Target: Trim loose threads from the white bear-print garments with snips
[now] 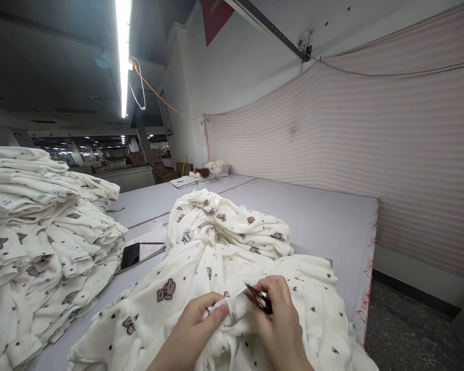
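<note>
White fleece-like fabric [232, 265] printed with small brown bears and dark specks lies heaped in front of me. A folded edge of it is pinched between the thumb and fingers of my left hand [201, 319]. Just to the right, my right hand [278, 314] is closed around small dark thread snips [260, 299]. Their pointed blades aim up and left, close beside the held edge. Whether the blades touch the cloth I cannot tell.
Tall stacks of the same printed cloth [42, 237] stand at the left. Between them and the heap lie a phone [130, 256] and a paper pad with a red pen [152, 242]. More folded pieces [217, 168] sit at the table's [313, 216] far end. A pink striped curtain [351, 129] hangs along the right.
</note>
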The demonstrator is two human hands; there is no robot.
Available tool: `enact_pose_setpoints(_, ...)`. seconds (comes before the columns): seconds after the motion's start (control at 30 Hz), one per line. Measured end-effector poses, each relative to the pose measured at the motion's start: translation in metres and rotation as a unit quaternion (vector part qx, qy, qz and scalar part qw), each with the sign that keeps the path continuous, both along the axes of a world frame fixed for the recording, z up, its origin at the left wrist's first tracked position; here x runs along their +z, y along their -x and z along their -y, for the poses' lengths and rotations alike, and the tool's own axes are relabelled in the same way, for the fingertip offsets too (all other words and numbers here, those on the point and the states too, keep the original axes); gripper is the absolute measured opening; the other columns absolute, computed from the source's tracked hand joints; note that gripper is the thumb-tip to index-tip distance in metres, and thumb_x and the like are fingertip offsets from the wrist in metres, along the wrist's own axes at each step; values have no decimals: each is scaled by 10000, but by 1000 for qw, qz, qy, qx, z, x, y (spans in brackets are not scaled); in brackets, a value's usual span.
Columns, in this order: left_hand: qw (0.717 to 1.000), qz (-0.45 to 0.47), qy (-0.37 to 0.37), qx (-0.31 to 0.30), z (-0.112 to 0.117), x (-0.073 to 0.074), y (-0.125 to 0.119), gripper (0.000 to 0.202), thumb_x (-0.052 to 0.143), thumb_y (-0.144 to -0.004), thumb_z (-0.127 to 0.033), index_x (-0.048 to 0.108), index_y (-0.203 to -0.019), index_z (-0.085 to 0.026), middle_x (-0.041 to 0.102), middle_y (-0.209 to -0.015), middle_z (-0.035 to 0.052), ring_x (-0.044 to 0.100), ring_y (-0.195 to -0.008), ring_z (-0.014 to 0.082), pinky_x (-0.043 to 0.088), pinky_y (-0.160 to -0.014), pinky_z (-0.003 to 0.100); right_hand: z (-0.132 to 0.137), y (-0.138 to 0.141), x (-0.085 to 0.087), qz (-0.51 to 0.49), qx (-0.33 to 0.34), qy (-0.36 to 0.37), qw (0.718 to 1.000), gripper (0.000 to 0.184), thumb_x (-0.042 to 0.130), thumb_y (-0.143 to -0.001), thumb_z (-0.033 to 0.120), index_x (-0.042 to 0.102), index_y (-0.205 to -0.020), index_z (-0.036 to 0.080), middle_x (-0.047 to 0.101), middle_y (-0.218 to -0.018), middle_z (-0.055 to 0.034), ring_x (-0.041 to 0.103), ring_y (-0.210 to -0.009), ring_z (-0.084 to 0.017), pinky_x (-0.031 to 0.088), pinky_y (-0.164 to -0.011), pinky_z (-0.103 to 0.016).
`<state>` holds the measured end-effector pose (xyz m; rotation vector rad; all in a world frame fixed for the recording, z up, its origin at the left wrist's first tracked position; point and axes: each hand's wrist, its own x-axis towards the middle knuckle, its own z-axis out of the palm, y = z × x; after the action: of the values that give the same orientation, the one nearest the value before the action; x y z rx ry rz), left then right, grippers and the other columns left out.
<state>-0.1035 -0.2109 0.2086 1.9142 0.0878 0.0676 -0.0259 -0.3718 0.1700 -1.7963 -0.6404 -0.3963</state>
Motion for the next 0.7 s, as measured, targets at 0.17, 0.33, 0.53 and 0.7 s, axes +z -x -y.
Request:
enact_pose_setpoints(0.17,999,35,20,-3,5,-7,-6,376,445,-918,-475,669,-905,-174,667,-859,40,586,-901,229,448,-828,305,-6,10,-10,42,111,-25,993,376,488,-688,57,618,-987,244,625,-876,-16,619,-770,-169,472,-654,-231)
enact_pose_setpoints(0.33,999,28,-20,28,10,-9,-7,355,485,-882,-497,642,-853,-179,615,-763,13,555,-758,192,443,-709,270,-9,5,-12,-28,120,-11,992,165,477,-833,133,626,-841,203,669,-752,-7,619,-692,-154,449,-634,-221)
enact_pose_setpoints(0.53,997,48,-43,36,18,-9,-12,273,561,-838,-441,667,-838,-189,671,-817,28,594,-826,218,447,-768,284,-11,4,-4,-108,113,-54,986,278,442,-944,372,530,-746,198,547,-599,32,495,-536,-124,390,-525,-215)
enact_pose_setpoints(0.7,995,51,-9,88,19,-12,-13,312,572,-822,-491,653,-838,-190,676,-794,23,591,-791,212,454,-741,277,6,2,0,-165,151,-58,973,239,560,-855,431,613,-866,198,625,-738,-11,589,-690,-175,462,-629,-244)
